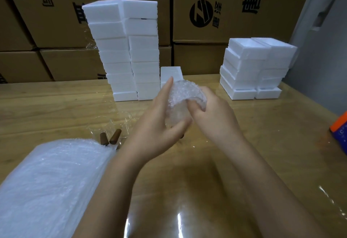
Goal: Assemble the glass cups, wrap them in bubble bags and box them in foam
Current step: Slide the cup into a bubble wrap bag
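So a bubble bag (185, 95) with a glass cup (177, 119) inside is held between both hands. It's gripped by the left hand (155, 125), thumb in front, and its top edge is pinched by the curled right hand (212, 112). Spare cups (120, 123) are stood just left of the left hand, and foam boxes (124, 50) are stacked beyond both.

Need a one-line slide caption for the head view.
Left hand and right hand wrap a glass cup in a bubble bag over the table; foam boxes stacked behind.
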A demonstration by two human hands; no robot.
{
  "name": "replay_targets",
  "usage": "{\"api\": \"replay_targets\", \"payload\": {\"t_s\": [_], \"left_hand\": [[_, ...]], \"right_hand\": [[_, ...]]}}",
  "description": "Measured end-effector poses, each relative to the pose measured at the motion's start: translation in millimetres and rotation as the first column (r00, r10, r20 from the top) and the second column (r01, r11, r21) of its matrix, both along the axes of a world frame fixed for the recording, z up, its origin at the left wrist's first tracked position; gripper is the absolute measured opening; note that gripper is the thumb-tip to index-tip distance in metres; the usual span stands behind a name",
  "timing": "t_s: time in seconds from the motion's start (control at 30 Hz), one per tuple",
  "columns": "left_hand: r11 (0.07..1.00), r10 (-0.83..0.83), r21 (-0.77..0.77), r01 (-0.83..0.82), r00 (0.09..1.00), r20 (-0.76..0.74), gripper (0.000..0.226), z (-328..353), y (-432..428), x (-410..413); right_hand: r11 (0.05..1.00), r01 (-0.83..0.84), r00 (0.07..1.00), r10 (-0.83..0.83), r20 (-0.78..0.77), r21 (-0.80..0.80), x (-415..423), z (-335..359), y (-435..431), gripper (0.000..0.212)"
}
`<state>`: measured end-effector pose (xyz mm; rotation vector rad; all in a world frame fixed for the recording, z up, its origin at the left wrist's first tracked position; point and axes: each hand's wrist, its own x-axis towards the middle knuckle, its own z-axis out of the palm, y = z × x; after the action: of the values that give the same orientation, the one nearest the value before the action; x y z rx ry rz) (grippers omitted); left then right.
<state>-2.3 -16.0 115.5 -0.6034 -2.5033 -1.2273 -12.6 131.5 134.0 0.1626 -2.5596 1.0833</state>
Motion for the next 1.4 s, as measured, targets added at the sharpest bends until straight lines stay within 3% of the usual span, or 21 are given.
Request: {"api": "replay_targets", "payload": {"t_s": [0.07, 0.13, 0.3, 0.43, 0.47, 0.53, 0.6, 0.67, 0.73, 0.8, 0.9, 0.97, 1.23, 1.4], "left_hand": [[0.983, -0.106, -0.148, 0.110, 0.994, 0.036, 0.107, 3, -11, 0], [0.965, -0.108, -0.249, 0.080, 0.989, -0.099, 0.111, 7, -12, 3], [0.976, -0.171, -0.187, 0.115, 0.932, -0.319, 0.096, 15, -6, 12], [0.981, -0.188, -0.108, 0.159, 0.914, -0.360, 0.072, 21, -3, 17], [0.985, -0.173, -0.081, 0.155, 0.920, -0.352, 0.068, 22, -2, 17], [0.989, -0.141, -0.001, 0.149, 0.936, -0.322, 0.061, 22, -2, 18], [0.985, -0.110, 0.099, 0.143, 0.953, -0.282, 0.057, 21, -5, 18], [0.980, -0.067, 0.166, 0.110, 0.966, -0.249, 0.055, 21, -9, 17], [0.979, -0.038, 0.189, 0.081, 0.974, -0.221, 0.056, 22, -13, 16], [0.983, -0.032, 0.168, 0.072, 0.973, -0.227, 0.056, 22, -16, 16], [0.987, -0.057, 0.135, 0.086, 0.976, -0.208, 0.053, 23, -16, 16], [0.987, -0.060, 0.136, 0.089, 0.977, -0.203, 0.053, 24, -17, 16], [0.981, -0.079, 0.173, 0.088, 0.995, -0.057, 0.052, 20, -14, 16], [0.984, -0.090, 0.157, 0.090, 0.996, -0.007, 0.043, 19, -18, 12]], "right_hand": [[0.997, -0.068, 0.993, 0.072, 0.095, -0.042, -1, 5, 9, 0.018], [0.979, -0.198, 0.961, 0.203, 0.188, -0.043, 0, 8, 12, 0.020], [0.889, -0.417, 0.793, 0.457, 0.403, -0.188, 10, 11, 4, 0.024], [0.822, -0.480, 0.688, 0.569, 0.450, -0.305, 14, 15, 6, 0.026], [0.812, -0.494, 0.677, 0.584, 0.448, -0.311, 16, 18, 7, 0.029], [0.785, -0.526, 0.665, 0.620, 0.416, -0.328, 18, 22, 12, 0.014], [0.821, -0.479, 0.774, 0.562, 0.290, -0.312, 20, 28, 21, 0.055], [0.843, -0.478, 0.869, 0.494, 0.005, -0.245, 21, 36, 32, 0.044], [0.823, -0.558, 0.828, 0.544, -0.137, -0.104, 28, 44, 36, 0.025], [0.801, -0.595, 0.793, 0.598, -0.117, 0.062, 32, 44, 35, 0.026], [0.795, -0.539, 0.815, 0.576, -0.067, 0.279, 33, 39, 24, 0.034], [0.783, -0.515, 0.824, 0.564, -0.049, 0.348, 33, 37, 18, 0.043], [0.748, -0.510, 0.820, 0.572, -0.023, 0.425, 32, 27, -1, 0.040], [0.735, -0.631, 0.770, 0.632, 0.085, 0.247, 27, 29, 6, 0.029]]}}
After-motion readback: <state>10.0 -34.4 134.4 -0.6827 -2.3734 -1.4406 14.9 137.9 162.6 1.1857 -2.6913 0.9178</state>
